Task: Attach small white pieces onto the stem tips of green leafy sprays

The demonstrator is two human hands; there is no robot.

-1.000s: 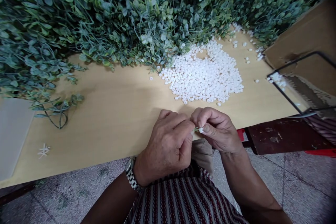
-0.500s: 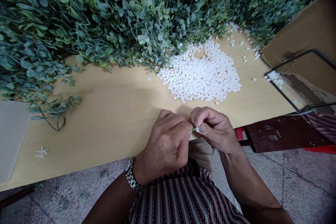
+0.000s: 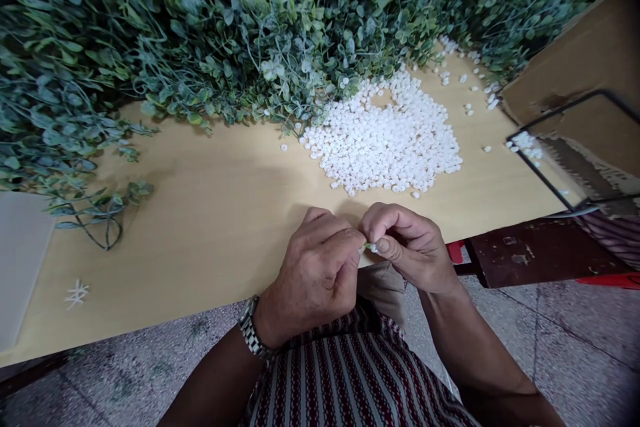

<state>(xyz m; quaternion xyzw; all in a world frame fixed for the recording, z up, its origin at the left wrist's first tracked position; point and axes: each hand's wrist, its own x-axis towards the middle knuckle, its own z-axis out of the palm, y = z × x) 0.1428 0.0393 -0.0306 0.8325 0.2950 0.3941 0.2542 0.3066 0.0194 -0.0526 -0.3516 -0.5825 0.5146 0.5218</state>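
My left hand (image 3: 320,267), with a watch (image 3: 251,330) at its wrist, pinches a thin green stem close to the table's front edge. Facing it, my right hand (image 3: 413,247) holds a small white bead (image 3: 373,248) between thumb and forefinger, at the end of that green stem. The fingertips of both hands nearly meet and hide most of the stem. Just beyond the hands, a wide pile of white beads (image 3: 385,140) lies on the wooden table (image 3: 215,213).
Green artificial foliage (image 3: 225,33) covers the back of the table. At the right stand a cardboard box (image 3: 580,67) and a black wire frame (image 3: 545,180). White pieces (image 3: 77,294), a loose sprig (image 3: 107,213) and a pale sheet (image 3: 23,260) lie at the left.
The white bead and the fingertips around it have shifted very slightly left. Both hands keep their pinch, and the view has moved a little.
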